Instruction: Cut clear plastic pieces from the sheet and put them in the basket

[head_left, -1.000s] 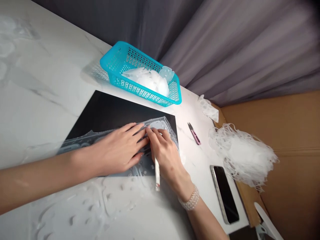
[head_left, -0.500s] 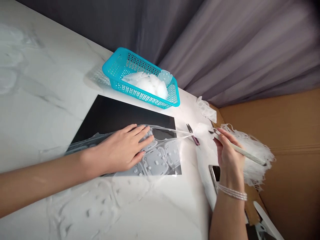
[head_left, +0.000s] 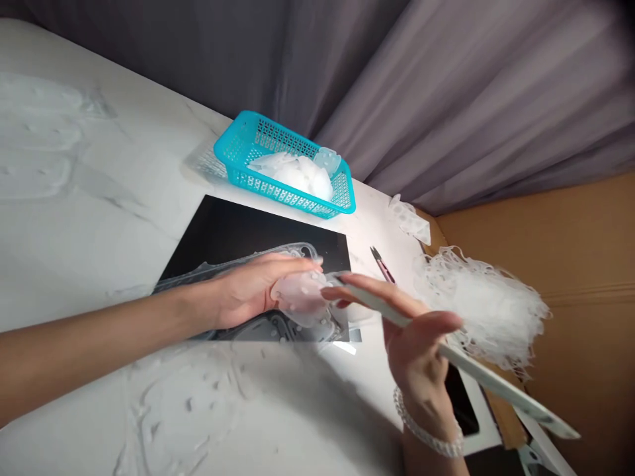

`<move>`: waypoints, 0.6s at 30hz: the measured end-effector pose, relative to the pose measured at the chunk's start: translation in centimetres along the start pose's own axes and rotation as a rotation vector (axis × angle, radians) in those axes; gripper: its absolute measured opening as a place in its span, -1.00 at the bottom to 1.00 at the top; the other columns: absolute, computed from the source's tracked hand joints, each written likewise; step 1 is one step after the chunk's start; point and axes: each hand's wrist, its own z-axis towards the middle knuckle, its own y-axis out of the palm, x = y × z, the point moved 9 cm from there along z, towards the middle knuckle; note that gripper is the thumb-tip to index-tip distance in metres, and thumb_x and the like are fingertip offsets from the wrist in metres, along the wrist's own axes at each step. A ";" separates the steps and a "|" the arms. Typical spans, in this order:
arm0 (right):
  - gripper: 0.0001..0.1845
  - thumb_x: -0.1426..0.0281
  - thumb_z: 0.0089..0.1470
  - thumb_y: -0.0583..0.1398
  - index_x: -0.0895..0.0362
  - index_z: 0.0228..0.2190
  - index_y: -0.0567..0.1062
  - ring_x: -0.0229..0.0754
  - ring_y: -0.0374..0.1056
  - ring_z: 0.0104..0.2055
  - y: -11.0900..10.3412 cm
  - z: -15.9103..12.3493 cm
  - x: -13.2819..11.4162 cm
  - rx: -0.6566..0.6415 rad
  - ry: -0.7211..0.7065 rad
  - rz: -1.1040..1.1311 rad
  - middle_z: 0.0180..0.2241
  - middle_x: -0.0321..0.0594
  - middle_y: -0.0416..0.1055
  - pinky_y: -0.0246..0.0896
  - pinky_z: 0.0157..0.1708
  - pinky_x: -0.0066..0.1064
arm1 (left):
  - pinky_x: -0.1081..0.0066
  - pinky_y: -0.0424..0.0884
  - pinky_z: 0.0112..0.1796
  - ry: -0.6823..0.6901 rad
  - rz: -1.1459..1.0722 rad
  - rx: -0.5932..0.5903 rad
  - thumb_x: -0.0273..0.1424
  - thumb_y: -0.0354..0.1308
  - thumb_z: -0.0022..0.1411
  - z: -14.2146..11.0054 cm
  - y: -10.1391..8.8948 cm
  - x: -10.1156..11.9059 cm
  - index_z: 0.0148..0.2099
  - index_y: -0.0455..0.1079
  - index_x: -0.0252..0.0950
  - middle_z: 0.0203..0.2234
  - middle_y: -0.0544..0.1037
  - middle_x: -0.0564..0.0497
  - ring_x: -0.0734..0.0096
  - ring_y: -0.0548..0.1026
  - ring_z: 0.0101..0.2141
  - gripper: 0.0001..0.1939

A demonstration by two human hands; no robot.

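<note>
My left hand (head_left: 258, 284), turned on its side with fingers curled, holds a translucent, rounded plastic-like piece (head_left: 300, 291) dotted with small bumps. Under it, a clear moulded sheet (head_left: 218, 270) stretches across a black board (head_left: 258, 225). A slim white stick-like tool (head_left: 496, 380) with a dark tip lies between the thumb and fingers of my right hand (head_left: 401, 324). The fingertips of that hand reach the right side of the translucent piece; whether they grip it is unclear.
Behind the board stands a turquoise basket (head_left: 292, 200) holding white translucent pieces (head_left: 297, 175). To the right are small thread snips (head_left: 383, 266), a heap of stringy white scrap (head_left: 486, 311), a partly hidden phone (head_left: 461, 403) and a cardboard wall (head_left: 546, 264). More clear sheets (head_left: 183, 403) lie at the front.
My right hand pulled a strip of clear material rightward to the scrap heap, then came back left without it, tool still held. My left hand went from lying flat to curling around the translucent piece.
</note>
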 end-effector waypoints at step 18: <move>-0.62 0.43 0.16 0.22 0.05 -0.49 0.08 -0.30 0.31 -0.38 1.7 1.0 2.6 -0.194 0.237 0.086 -0.34 -0.29 0.53 0.19 -0.39 -0.46 | 0.42 0.39 -0.29 0.018 0.316 0.157 -0.30 0.39 0.05 -0.6 -0.7 -1.1 -0.08 0.53 -0.23 -0.31 0.60 -0.01 0.39 0.54 -0.31 -0.65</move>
